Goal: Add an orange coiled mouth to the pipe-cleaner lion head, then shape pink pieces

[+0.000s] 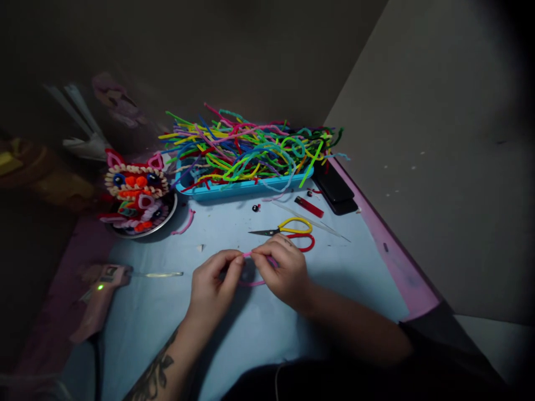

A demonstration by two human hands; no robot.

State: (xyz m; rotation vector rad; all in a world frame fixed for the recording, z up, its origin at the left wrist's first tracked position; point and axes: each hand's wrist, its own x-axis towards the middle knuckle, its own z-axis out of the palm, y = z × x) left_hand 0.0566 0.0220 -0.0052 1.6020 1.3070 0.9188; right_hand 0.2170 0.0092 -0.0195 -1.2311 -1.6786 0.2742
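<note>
A pink pipe cleaner is bent into a loop between my two hands, above the light blue table cover. My left hand pinches it between thumb and fingers. Close beside it, my right hand pinches the same pipe cleaner, with a short pink stretch showing between the fingertips. Just beyond my right hand lie scissors with one yellow and one red handle, blades pointing left. My right hand overlaps part of the red handle in view.
A blue tray overflows with colourful pipe cleaners. Left stand a bowl with fuzzy animal figures and a pink glue gun, its green light on. A red lighter and black phones lie at the right.
</note>
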